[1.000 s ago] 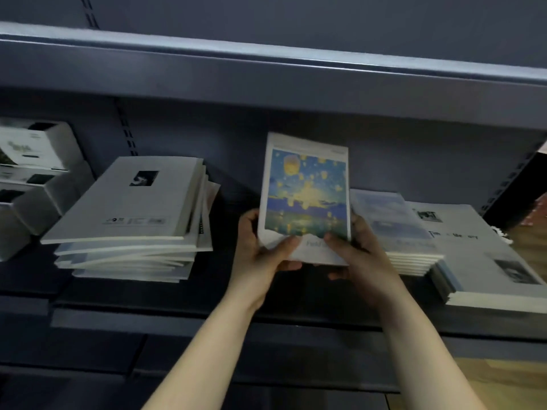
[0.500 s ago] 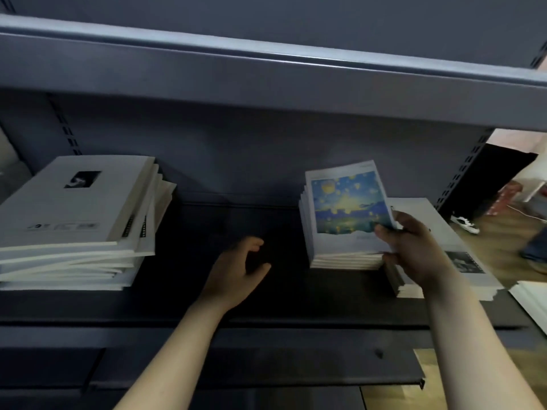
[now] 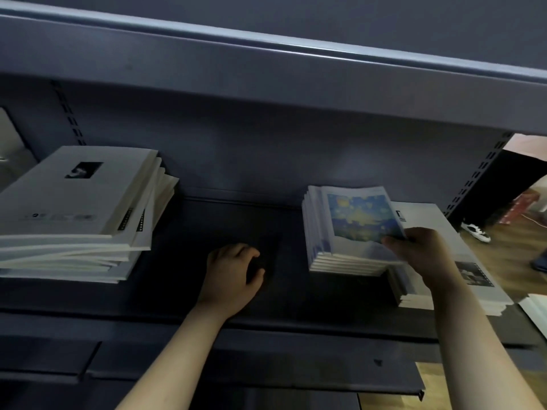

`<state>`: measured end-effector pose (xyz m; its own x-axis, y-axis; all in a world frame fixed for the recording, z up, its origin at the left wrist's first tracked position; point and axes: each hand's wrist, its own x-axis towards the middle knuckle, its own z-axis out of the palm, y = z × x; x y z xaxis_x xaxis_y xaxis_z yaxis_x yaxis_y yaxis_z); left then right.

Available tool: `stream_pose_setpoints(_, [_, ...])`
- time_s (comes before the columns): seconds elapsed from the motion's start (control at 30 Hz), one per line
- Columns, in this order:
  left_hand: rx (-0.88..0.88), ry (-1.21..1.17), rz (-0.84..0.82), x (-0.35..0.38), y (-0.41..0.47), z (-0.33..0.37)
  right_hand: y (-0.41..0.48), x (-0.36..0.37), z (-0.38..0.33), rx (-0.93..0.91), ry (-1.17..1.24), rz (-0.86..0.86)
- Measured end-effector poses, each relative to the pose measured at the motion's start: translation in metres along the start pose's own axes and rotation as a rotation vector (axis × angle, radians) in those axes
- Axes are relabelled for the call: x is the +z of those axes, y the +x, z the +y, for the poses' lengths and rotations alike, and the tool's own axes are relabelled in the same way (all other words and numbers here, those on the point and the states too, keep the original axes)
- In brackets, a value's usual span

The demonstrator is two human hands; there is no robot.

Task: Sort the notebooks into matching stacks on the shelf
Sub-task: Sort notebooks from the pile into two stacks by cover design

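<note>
Your right hand (image 3: 420,250) has its thumb and fingertips closed in a pinch on the near right corner of the lantern notebook (image 3: 359,220). From that pinch the notebook lies away towards 10 o'clock. Its long axis runs roughly 12 to 6, leaning a touch towards 11, and its cover faces up. It sits on top of the lantern stack (image 3: 340,261), whose covers look the same where they show. The frame is blurred there, so you cannot tell whether the near edge is fully down or a little lifted.

The coming move, as I judge it, turns on that corner. The stack's spines fan out towards 9 o'clock, so the top copy wants a nudge from your pinch towards 9 to square it before you let go.

Under your right wrist, at about 5 o'clock, lies the right grey stack (image 3: 479,291), just beside the lantern stack. Your left hand (image 3: 233,270) hangs loosely curled and holds nothing, over the bare shelf (image 3: 183,297) at 8 o'clock of the lantern stack. It is near enough to steady that fanned side. The left grey stack (image 3: 74,208) sits well apart, at 10 o'clock of your left hand.
</note>
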<state>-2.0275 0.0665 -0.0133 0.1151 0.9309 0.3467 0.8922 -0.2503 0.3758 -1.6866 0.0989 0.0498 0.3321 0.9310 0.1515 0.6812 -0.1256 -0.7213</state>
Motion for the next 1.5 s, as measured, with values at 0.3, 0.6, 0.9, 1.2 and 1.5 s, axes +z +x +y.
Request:
stream_pose_setpoints(0.3, [-0.015,-0.001,-0.037,0.000,0.000,-0.002,-0.008,0.013,-0.012,-0.068,-0.135,0.031])
stream_pose_setpoints(0.6, [-0.013,-0.017,-0.046,-0.001,-0.003,-0.003,-0.017,0.029,-0.020,-0.104,-0.002,0.093])
stream_pose_setpoints(0.9, [-0.022,-0.041,-0.064,-0.003,0.000,-0.001,-0.022,0.011,0.002,-0.093,0.134,-0.192])
stream_pose_setpoints(1.2, [-0.025,-0.033,-0.060,-0.003,0.001,0.000,-0.023,0.018,-0.001,-0.161,0.016,-0.049])
stream_pose_setpoints(1.5, [-0.038,-0.040,-0.084,-0.007,0.000,0.003,-0.022,0.014,-0.003,-0.167,-0.040,-0.094])
